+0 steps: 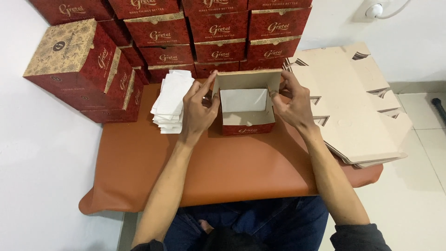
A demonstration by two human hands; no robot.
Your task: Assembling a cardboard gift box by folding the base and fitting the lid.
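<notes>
Centrally, on the brown table mat [223, 172], a small red open box [247, 111] sits before stacked red cartons [218, 37], white paper liners [171, 103] left, flat cardboard blanks [353, 107] right. Left hand [199, 110] and right hand [292, 103] clasp its side walls, fingers curled.

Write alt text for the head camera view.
Two bare hands, left hand and right hand, hold the sides of an open red box on a brown mat, with white paper sheets, flat cardboard blanks and stacked red boxes around.

Open red carton [247, 111] mid-table, stacked red-and-gold boxes [218, 35] behind, flat tan blanks [353, 102] at right.
</notes>
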